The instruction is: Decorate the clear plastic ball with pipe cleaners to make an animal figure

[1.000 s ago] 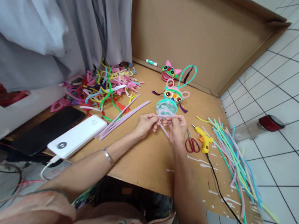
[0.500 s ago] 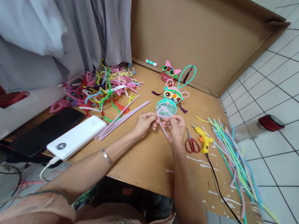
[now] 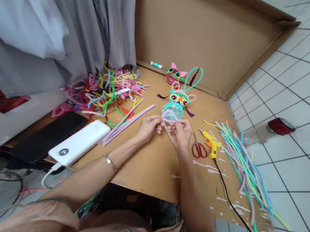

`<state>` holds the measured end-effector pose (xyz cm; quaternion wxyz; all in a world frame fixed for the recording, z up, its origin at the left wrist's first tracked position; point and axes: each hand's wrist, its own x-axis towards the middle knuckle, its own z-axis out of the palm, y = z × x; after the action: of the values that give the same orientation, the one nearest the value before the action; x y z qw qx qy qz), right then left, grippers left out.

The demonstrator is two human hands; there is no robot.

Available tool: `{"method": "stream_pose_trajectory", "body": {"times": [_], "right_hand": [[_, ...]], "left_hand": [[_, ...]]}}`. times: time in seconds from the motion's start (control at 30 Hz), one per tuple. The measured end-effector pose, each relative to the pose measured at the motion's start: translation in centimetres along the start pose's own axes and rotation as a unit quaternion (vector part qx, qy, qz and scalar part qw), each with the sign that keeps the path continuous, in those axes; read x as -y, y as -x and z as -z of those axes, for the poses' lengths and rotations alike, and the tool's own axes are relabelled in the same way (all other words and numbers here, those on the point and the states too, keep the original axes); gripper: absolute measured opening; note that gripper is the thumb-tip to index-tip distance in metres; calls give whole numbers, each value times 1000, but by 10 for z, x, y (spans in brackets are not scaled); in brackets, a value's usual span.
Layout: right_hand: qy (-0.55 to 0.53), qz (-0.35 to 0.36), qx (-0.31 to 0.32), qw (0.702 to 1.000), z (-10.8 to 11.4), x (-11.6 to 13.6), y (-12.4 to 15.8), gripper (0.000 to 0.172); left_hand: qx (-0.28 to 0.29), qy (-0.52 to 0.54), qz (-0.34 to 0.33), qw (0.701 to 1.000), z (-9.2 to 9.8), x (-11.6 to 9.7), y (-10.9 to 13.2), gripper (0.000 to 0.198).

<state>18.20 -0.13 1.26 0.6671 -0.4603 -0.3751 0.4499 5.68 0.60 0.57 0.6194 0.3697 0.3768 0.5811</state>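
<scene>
Both of my hands meet at the middle of a cardboard work board. My left hand and my right hand pinch a lilac pipe cleaner wound round a pale teal ring-shaped piece. Fingers of both hands are closed on it. Just beyond stands a colourful pipe-cleaner figure with big eyes. A second figure with pink ears sits further back.
Straight lilac pipe cleaners and a tangled coloured heap lie to the left. Red scissors, a yellow glue gun with black cord and a bundle of pipe cleaners lie right. White power bank and a phone sit at left.
Almost nothing has moved. My hands have shifted slightly up the board while still working the lilac pipe cleaner on the teal piece.
</scene>
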Motion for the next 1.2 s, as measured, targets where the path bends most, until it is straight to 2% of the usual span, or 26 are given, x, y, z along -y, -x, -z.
{"method": "stream_pose_trajectory", "body": {"times": [0.17,0.3,0.53,0.8,0.9,1.0,1.1,1.2], "right_hand": [[-1,3,-2,1000,-2,-2,1,16],[-1,-8,14,1000,-5,-1,3,16],[7,-18,7,1000,-4,5,4,14],[55,-39,15,998,1,5,3,11],[121,-35,28,992,6,2,1,8],[239,58,3,969,8,3,1,7],[337,207,-30,918,8,7,5,14],[399,307,-7,864,7,9,9,15]], "left_hand": [[-6,-1,3,1000,-1,-1,1,21],[-5,-45,-4,999,-2,0,3,17],[-3,-111,-40,993,-2,1,4,16],[5,-170,-65,983,2,4,2,27],[6,-195,-78,978,4,3,2,30],[6,-217,-89,972,6,3,2,30],[5,-228,-91,969,7,4,2,28],[14,-237,-98,966,8,6,2,27]]}}
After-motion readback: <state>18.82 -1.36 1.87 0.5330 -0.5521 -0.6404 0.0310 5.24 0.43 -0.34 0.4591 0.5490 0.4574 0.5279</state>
